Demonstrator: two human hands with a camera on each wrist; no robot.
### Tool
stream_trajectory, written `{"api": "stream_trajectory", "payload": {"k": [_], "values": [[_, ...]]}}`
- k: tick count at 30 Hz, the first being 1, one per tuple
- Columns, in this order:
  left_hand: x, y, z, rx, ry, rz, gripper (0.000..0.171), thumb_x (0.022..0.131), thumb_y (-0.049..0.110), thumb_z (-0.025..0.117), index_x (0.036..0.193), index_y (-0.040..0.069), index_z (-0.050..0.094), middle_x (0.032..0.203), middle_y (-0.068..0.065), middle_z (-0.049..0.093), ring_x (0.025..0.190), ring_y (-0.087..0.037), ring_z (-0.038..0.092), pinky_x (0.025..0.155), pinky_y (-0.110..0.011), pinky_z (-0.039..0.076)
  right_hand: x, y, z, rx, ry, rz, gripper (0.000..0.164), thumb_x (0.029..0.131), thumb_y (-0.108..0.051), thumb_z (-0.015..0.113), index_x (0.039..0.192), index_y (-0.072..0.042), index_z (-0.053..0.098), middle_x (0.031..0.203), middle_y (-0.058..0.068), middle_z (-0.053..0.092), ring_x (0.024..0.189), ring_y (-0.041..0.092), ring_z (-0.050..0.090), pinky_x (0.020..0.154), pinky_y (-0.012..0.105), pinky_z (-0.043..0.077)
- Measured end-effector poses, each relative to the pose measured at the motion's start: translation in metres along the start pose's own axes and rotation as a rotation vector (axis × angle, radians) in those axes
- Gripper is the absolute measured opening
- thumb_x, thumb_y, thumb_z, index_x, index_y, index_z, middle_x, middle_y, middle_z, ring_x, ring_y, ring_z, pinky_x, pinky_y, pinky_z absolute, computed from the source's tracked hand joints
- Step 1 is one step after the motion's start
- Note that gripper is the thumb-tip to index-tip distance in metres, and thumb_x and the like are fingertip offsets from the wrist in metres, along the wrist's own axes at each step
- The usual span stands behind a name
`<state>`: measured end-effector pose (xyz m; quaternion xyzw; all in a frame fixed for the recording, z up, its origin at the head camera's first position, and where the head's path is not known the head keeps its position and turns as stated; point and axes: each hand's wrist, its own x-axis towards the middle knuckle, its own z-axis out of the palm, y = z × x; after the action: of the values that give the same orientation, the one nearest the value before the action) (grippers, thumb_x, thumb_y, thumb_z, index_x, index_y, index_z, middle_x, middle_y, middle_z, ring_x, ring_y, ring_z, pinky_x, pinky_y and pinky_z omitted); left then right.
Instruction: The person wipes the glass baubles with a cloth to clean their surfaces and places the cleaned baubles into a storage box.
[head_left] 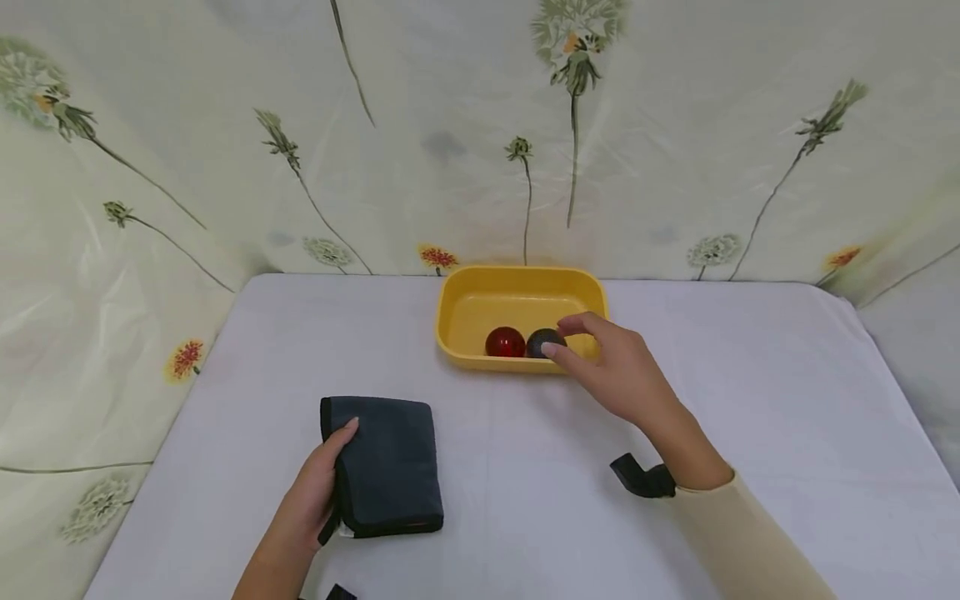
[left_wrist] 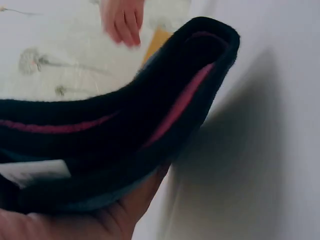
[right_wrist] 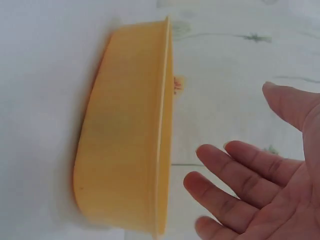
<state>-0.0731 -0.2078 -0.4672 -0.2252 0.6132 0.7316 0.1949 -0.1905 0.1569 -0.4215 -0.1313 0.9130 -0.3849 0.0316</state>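
Note:
In the head view my left hand [head_left: 309, 493] grips the left edge of a dark blue fabric pouch [head_left: 390, 467] with black trim, thumb on its upper face. The left wrist view looks into the gaping fold of this pouch [left_wrist: 145, 165], showing pink strips and a white label [left_wrist: 37, 171]. My right hand [head_left: 618, 375] is over the right side of a yellow plastic tray [head_left: 465, 362], thumb and fingers apart around a dark grey ball [head_left: 542, 340]. Beside that ball lies a shiny red ball [head_left: 505, 342]. The right wrist view shows the right hand [right_wrist: 265, 185] with spread fingers holding nothing; the balls are hidden behind the tray wall.
A white cloth covers the table [head_left: 495, 483]. Behind it hangs a pale curtain [head_left: 450, 167] printed with dandelions, close to the tray's far side. A black strap [head_left: 645, 479] sticks out at the right wrist.

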Motion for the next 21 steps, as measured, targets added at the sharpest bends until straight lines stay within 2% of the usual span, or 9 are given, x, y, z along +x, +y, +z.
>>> {"api": "stream_trajectory", "payload": {"k": [4,6,9,12,14,16,18,21], "values": [[0.003,0.003,-0.022,0.113,0.043,0.017,0.068,0.109,0.049,0.048,0.152,-0.001,0.033,0.124,-0.011,0.061,0.104,-0.018,0.064,0.088,-0.031,0.053,-0.024,0.004,-0.003,-0.015,0.001,-0.011,0.057,0.102,-0.052,0.064,0.139,-0.009,0.062,0.136,0.009,0.067,0.132,0.035,0.056,0.105,0.059,0.047],[0.005,0.003,-0.031,0.192,0.056,0.033,0.062,0.11,0.043,0.05,0.15,-0.002,0.038,0.119,-0.011,0.066,0.103,-0.02,0.067,0.086,-0.033,0.055,-0.035,0.005,-0.004,-0.023,0.004,-0.018,0.055,0.103,-0.05,0.064,0.14,-0.009,0.062,0.136,0.009,0.067,0.134,0.034,0.055,0.108,0.06,0.045],[0.006,0.003,-0.045,0.351,0.037,0.07,0.061,0.11,0.035,0.053,0.153,-0.006,0.037,0.134,-0.021,0.063,0.122,-0.031,0.063,0.099,-0.042,0.052,-0.049,0.005,-0.006,-0.032,0.0,-0.009,0.053,0.103,-0.048,0.065,0.14,-0.01,0.063,0.138,0.007,0.066,0.135,0.033,0.055,0.11,0.06,0.044],[0.008,0.003,-0.055,0.586,0.056,0.117,0.066,0.109,0.03,0.056,0.156,-0.009,0.03,0.148,-0.03,0.052,0.136,-0.043,0.052,0.107,-0.054,0.047,-0.061,0.004,-0.007,-0.045,-0.014,0.019,0.053,0.102,-0.048,0.066,0.141,-0.011,0.062,0.14,0.006,0.065,0.137,0.033,0.053,0.109,0.06,0.044],[0.009,0.003,-0.061,0.751,0.101,0.155,0.067,0.108,0.027,0.058,0.155,-0.012,0.03,0.145,-0.032,0.053,0.133,-0.046,0.053,0.103,-0.056,0.05,-0.067,0.004,-0.008,-0.057,-0.028,0.04,0.055,0.102,-0.05,0.065,0.142,-0.012,0.061,0.141,0.007,0.064,0.137,0.034,0.052,0.108,0.061,0.045],[0.009,0.005,-0.065,0.881,0.15,0.189,0.064,0.106,0.024,0.061,0.153,-0.011,0.034,0.136,-0.03,0.059,0.125,-0.045,0.059,0.094,-0.052,0.055,-0.072,0.005,-0.008,-0.065,-0.036,0.047,0.056,0.102,-0.051,0.064,0.142,-0.012,0.061,0.142,0.007,0.063,0.137,0.034,0.052,0.108,0.061,0.045],[0.008,0.007,-0.067,0.963,0.172,0.217,0.062,0.105,0.023,0.062,0.152,-0.01,0.037,0.127,-0.025,0.063,0.116,-0.041,0.064,0.085,-0.048,0.059,-0.078,0.005,-0.009,-0.078,-0.041,0.043,0.056,0.102,-0.051,0.064,0.143,-0.013,0.06,0.142,0.007,0.063,0.137,0.034,0.053,0.107,0.061,0.045],[0.002,0.014,-0.064,1.074,0.196,0.255,0.064,0.106,0.03,0.062,0.151,-0.009,0.039,0.127,-0.024,0.065,0.112,-0.039,0.066,0.082,-0.049,0.059,-0.087,0.005,-0.008,-0.106,-0.049,0.037,0.059,0.103,-0.053,0.062,0.146,-0.013,0.059,0.143,0.007,0.062,0.137,0.035,0.053,0.107,0.061,0.045]]}}
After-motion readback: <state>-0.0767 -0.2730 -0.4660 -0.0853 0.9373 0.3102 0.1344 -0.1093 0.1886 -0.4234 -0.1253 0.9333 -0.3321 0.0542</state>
